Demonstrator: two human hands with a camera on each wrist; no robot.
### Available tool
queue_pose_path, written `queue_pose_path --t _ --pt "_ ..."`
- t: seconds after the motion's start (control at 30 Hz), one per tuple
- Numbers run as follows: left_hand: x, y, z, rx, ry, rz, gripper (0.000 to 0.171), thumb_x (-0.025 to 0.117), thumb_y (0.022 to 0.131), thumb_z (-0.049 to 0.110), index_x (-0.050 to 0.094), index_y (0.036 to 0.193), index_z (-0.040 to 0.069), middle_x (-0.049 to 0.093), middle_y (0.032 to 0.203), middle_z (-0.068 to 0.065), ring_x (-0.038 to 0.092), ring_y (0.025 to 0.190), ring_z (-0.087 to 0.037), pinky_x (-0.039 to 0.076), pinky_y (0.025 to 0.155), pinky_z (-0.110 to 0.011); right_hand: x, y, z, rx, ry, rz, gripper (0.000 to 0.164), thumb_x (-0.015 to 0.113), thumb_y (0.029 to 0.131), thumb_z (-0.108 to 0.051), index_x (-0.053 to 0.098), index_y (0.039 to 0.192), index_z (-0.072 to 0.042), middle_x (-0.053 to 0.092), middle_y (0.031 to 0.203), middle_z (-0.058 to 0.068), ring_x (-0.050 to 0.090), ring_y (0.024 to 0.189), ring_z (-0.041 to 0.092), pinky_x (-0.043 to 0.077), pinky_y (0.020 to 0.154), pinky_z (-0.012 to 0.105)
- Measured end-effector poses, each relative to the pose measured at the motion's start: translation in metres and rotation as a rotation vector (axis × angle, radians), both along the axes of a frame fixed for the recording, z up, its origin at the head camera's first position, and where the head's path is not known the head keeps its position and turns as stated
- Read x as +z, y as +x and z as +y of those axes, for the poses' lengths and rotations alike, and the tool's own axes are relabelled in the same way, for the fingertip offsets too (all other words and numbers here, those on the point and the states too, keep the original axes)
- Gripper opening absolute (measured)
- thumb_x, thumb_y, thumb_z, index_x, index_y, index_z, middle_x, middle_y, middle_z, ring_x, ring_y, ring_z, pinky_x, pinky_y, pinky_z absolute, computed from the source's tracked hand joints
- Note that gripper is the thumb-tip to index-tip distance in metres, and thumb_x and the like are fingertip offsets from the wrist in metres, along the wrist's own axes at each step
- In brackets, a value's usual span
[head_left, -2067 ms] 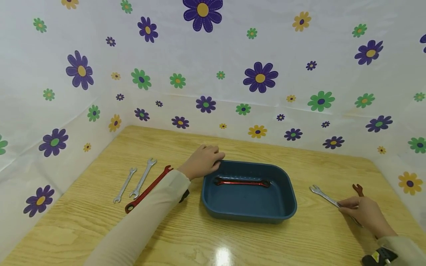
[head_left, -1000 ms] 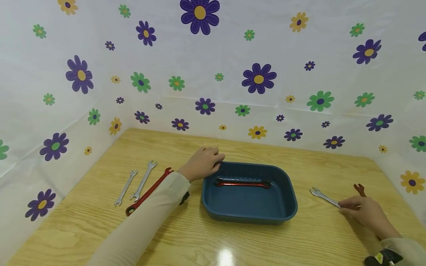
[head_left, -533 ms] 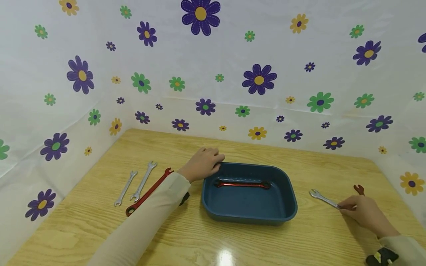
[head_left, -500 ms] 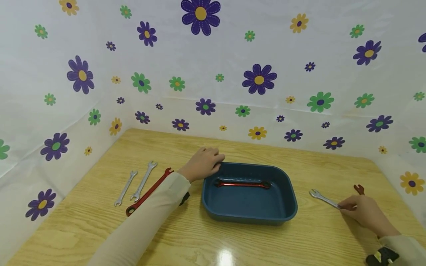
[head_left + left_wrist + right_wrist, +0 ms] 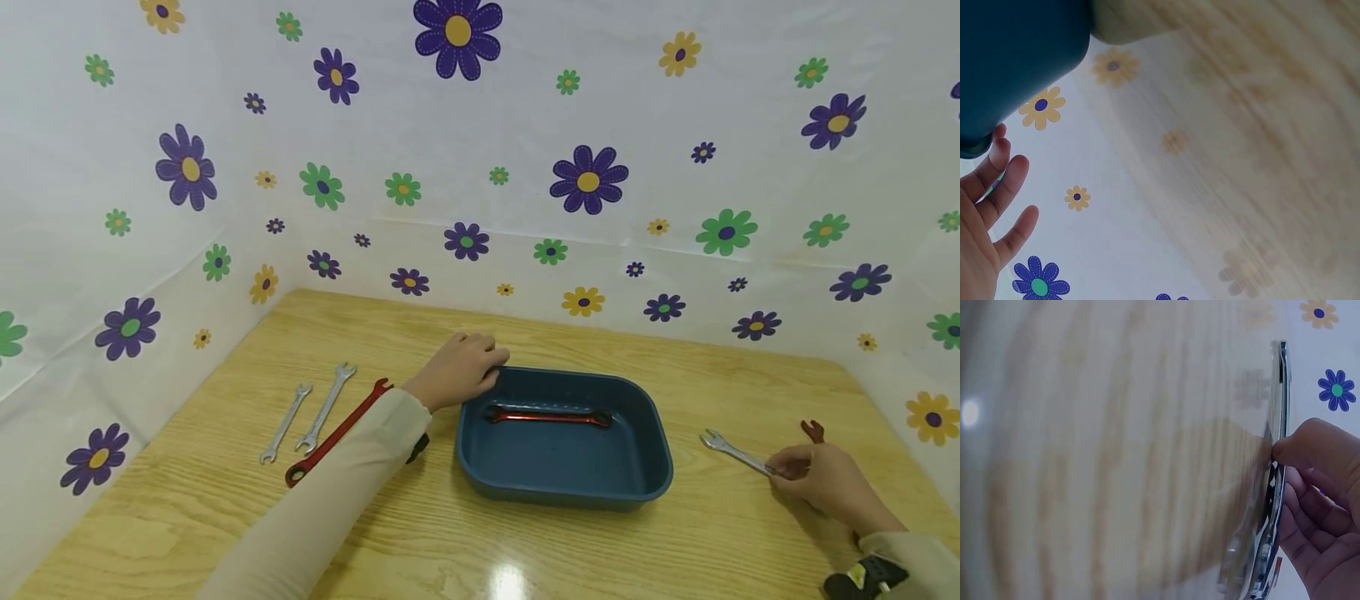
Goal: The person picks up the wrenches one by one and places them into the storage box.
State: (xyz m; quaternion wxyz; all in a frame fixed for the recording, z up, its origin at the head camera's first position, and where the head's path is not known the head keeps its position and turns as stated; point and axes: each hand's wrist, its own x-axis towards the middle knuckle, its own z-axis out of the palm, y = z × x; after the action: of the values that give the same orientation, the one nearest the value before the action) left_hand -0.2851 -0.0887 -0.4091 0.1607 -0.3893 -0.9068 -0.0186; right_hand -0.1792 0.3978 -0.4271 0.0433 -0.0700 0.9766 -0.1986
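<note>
Right hand (image 5: 828, 483) pinches a silver wrench (image 5: 738, 454), long axis slanted, forked end pointing forward-left toward the blue tub (image 5: 555, 495), which the left hand (image 5: 459, 368) grips.

From above, the tub (image 5: 562, 458) stands open: the front of its floor is bare, while a red wrench (image 5: 551, 417) lies along the back. The left hand (image 5: 461, 368) blocks its back left corner. Left of the tub, a sleeve (image 5: 322, 492) bars the way, with three wrenches (image 5: 326, 408) about and beyond it. Bare table (image 5: 600, 550) in front gives passage; behind, a strip ends at the cloth (image 5: 637, 108). To the right, a gap, then the silver wrench (image 5: 737, 454) and right hand (image 5: 828, 485).
</note>
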Motion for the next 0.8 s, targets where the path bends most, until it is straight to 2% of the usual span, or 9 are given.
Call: queue_pose_path --t 0.2,0.43,0.8 --pt "-0.001 -0.0005 -0.0002 -0.001 0.002 0.001 0.005 0.054 0.093 0.022 0.056 0.095 0.017 0.054 0.084 -0.001 0.051 0.074 -0.016 0.042 0.078 -0.036 -0.0002 -0.0005 0.0013 0.0 -0.038 -0.016 0.013 0.071 0.076 -0.007 0.071 0.087 0.0 0.067 0.072 0.0 0.052 0.059 -0.004 0.045 0.057 0.021" --pt "-0.0022 -0.0014 -0.0002 -0.002 0.006 -0.002 0.005 0.053 0.094 0.022 0.055 0.095 0.017 0.053 0.084 -0.001 0.049 0.072 -0.016 0.039 0.074 -0.034 -0.0027 0.0008 0.0036 -0.019 -0.068 -0.008 0.016 0.072 0.076 -0.008 0.07 0.088 0.002 0.066 0.073 -0.001 0.052 0.059 -0.005 0.045 0.058 0.021" --pt "0.0016 0.0008 0.0007 0.008 0.003 -0.014 0.005 0.053 0.094 0.021 0.056 0.096 0.017 0.054 0.085 -0.002 0.051 0.073 -0.017 0.042 0.075 -0.036 -0.0017 0.0038 0.0041 -0.045 -0.109 0.009 0.016 0.07 0.077 -0.005 0.068 0.09 0.004 0.064 0.071 -0.002 0.051 0.059 -0.004 0.044 0.057 0.021"
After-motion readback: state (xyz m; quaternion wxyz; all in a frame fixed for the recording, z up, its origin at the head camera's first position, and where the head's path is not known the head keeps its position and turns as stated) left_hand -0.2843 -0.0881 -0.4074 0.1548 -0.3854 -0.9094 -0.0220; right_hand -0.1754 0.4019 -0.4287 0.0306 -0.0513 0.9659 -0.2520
